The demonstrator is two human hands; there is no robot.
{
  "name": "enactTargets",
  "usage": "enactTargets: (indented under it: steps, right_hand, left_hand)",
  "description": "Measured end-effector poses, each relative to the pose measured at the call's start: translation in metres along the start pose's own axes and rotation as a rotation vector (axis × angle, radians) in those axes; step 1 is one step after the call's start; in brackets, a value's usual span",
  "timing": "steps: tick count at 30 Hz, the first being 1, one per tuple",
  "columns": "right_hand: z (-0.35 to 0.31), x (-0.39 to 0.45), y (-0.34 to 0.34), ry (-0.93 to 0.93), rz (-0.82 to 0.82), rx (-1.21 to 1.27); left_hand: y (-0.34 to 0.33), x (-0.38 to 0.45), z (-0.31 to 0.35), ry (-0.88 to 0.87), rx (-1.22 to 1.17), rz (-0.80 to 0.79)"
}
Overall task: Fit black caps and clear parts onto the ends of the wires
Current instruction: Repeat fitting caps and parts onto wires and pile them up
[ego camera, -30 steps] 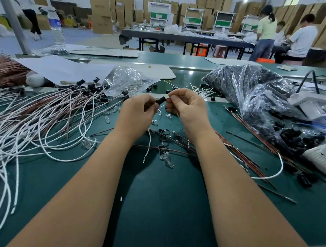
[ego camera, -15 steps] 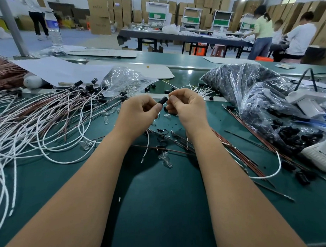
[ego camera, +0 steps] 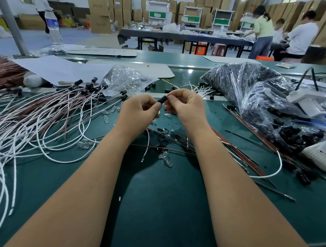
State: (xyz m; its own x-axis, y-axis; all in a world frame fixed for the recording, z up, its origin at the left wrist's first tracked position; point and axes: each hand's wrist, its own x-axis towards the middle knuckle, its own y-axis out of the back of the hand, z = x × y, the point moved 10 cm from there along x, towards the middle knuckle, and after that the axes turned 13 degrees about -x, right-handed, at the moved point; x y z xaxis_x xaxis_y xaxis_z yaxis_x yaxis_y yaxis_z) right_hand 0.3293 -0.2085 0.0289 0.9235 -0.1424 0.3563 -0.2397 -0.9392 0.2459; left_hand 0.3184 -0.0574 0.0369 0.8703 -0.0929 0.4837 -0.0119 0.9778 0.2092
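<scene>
Two hands meet above the middle of the green table (ego camera: 164,206), and between them we hold one black cap (ego camera: 162,100). Our left hand (ego camera: 138,114) curls its fingers and pinches the cap's lower end against the thumb; our right hand (ego camera: 185,107) pinches the upper end with thumb and forefinger. The cap sits tilted, raised clear of the table. A white wire (ego camera: 147,143) hangs down below our left hand, though we cannot tell whether it enters the cap.

To the left lies a spread of white and brown wires (ego camera: 38,122), many already carrying black caps at their far ends. Loose clear parts (ego camera: 165,158) lie on the table near our wrists. A clear bag of clear parts (ego camera: 123,79) rests beyond our left hand, and a large bag of black caps (ego camera: 252,89) sits at the right, with bare brown wires (ego camera: 240,148) running beside it. Behind, several people (ego camera: 300,34) stand at another long table.
</scene>
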Motion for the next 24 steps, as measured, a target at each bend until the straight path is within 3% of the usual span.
enactTargets:
  steps: [13,24]
  right_hand:
    - [-0.015,-0.008,-0.004,0.091,0.076,-0.223]
    - [-0.018,-0.008,-0.002,0.082,0.095,-0.225]
  left_hand:
    - [0.01,0.004,-0.005,0.009,0.054,0.096]
    - [0.002,0.005,-0.007,0.067,-0.076,0.034]
